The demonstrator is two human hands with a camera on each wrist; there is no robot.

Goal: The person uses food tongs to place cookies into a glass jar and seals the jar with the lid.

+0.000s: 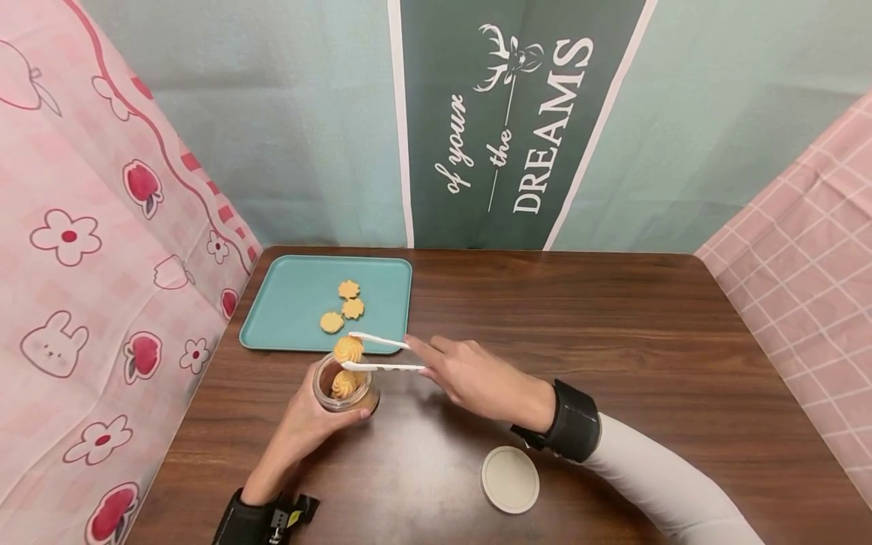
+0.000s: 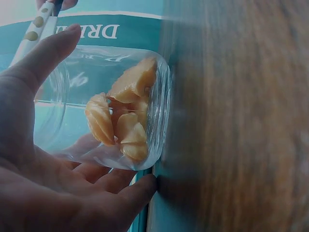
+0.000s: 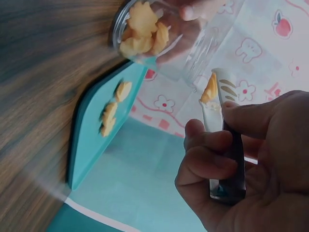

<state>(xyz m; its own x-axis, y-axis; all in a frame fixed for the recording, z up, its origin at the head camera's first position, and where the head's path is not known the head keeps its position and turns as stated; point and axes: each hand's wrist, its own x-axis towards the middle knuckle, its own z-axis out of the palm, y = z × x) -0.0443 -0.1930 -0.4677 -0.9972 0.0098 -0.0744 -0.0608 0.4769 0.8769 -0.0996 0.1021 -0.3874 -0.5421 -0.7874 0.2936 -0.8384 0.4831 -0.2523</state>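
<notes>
Pinched between the tips of white tongs [image 1: 378, 353], a swirled yellow cookie [image 1: 349, 349] hangs just above the mouth of a clear glass jar [image 1: 338, 386]. The right hand [image 1: 470, 377] squeezes the tongs with thumb and fingers curled round their handles, so the two arms close on the cookie; in the right wrist view the cookie [image 3: 210, 89] shows at the tong tip, just beside the jar's wall. The left hand [image 1: 306, 424] wraps round the jar from below and behind, fingers and thumb curled on the glass, and holds it on the brown wooden table [image 1: 613, 341]. More cookies of the same kind lie in the jar's bottom [image 2: 123, 121]. Just behind the jar sits a teal tray [image 1: 293, 303] at the table's left rear, with three flat flower-shaped cookies [image 1: 349, 290] lying near its front right part. A round cream lid [image 1: 510, 479] lies flat on the table near the right forearm, well apart from the jar.
</notes>
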